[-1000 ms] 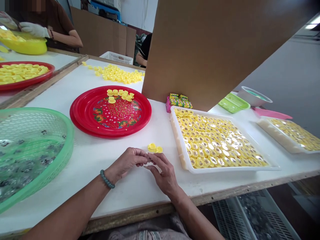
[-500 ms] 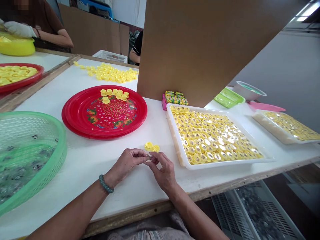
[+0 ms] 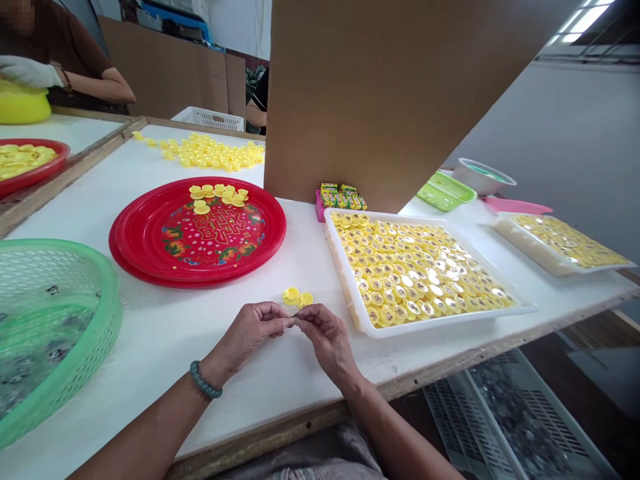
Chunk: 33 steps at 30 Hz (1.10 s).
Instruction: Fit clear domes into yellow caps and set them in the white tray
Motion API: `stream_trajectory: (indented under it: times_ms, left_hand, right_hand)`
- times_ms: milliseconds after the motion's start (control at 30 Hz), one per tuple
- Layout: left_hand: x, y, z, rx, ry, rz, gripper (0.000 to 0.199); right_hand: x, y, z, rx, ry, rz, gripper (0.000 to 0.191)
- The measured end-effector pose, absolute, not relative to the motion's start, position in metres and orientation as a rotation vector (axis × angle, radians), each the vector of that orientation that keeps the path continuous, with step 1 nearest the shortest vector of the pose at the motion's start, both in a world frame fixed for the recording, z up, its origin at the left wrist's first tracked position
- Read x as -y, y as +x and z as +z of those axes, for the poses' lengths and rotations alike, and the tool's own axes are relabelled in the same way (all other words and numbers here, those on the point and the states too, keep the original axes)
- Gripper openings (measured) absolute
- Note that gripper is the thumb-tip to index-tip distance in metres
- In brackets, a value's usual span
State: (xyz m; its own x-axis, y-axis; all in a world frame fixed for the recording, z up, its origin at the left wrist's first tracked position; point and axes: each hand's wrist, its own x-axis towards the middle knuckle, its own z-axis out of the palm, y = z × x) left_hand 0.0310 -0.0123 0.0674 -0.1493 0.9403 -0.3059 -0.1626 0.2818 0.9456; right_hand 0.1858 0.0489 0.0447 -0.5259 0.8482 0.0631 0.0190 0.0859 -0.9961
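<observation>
My left hand (image 3: 257, 333) and my right hand (image 3: 327, 340) meet fingertip to fingertip over the white table. Both are pinched closed on a small, thin, dark item between them, too small to identify. Just beyond the fingertips lie yellow round pieces (image 3: 291, 295). A white tray (image 3: 345, 293) to the right holds many yellow discs with printed, shiny faces. Red plates (image 3: 150, 233), stacked at the left, carry several yellow pieces near the far rim. At the far left, a green basket (image 3: 103, 293) contains clear items with small black-and-white figures.
A brown cardboard panel (image 3: 350, 100) stands behind a pink box (image 3: 320, 207) of small packets. Loose yellow pieces (image 3: 215, 152) cover the table's far part. Another filled tray (image 3: 530, 247) is at right. A gloved person (image 3: 95, 87) sits at upper left.
The view has shifted slightly, so the plates, basket and trays appear further left. My right fingertips have come closer to my left ones around the small item.
</observation>
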Motion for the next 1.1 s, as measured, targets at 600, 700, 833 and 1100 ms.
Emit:
stream_trajectory:
  times_ms: [600, 700, 833, 1100]
  left_hand:
    - [-0.006, 0.038, 0.06, -1.477, 0.976, 1.16, 0.022]
    - [-0.015, 0.029, 0.062, -1.739, 1.308, 1.125, 0.025]
    - [-0.027, 0.019, 0.057, -1.833, 1.911, 0.908, 0.049]
    - [-0.017, 0.01, 0.049, -1.796, 1.967, 0.745, 0.022]
  right_hand:
    - [-0.049, 0.184, 0.035, 2.109, -0.993, 0.735, 0.02]
    - [-0.049, 0.185, 0.034, 2.093, -1.003, 0.708, 0.023]
    - [-0.052, 0.186, 0.033, 2.091, -1.012, 0.677, 0.027]
    - [-0.05, 0.186, 0.035, 2.14, -0.954, 0.765, 0.022]
